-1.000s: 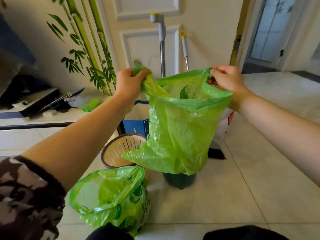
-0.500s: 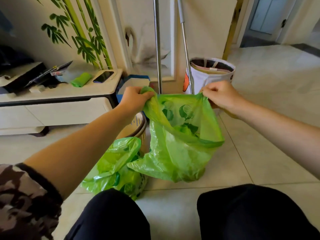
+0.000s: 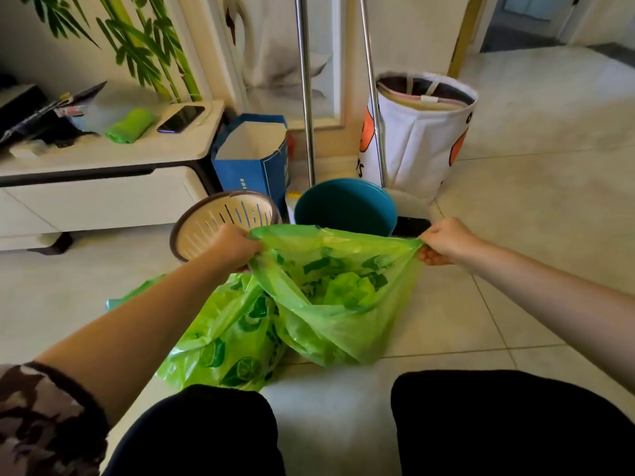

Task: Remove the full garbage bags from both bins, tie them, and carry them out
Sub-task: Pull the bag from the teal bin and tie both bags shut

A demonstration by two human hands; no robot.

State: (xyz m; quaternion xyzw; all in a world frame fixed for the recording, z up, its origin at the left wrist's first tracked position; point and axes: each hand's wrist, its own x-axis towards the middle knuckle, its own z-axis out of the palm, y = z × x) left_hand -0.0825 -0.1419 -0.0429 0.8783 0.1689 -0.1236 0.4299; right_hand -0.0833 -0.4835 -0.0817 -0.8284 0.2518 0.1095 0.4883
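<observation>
A green garbage bag (image 3: 347,304) rests on the floor tiles in front of my knees, its mouth stretched wide between my hands. My left hand (image 3: 231,248) grips the left edge of the mouth and my right hand (image 3: 443,240) pinches the right edge. A second green bag (image 3: 226,341) printed with lime slices lies slumped on the floor to its left, partly under my left forearm. Behind the bags stand a teal bin (image 3: 345,206) and a beige slotted bin with a brown rim (image 3: 223,221); both look empty inside.
A blue paper bag (image 3: 251,159) and a white fabric basket (image 3: 422,132) stand by the wall, with two metal poles (image 3: 307,91) between them. A low white cabinet (image 3: 103,187) on the left holds a phone and a green roll. Open tiled floor lies to the right.
The bag has come down from above the teal bin to the floor. My hands dropped with it and pulled its mouth wider apart. My view lowered, and my knees now show.
</observation>
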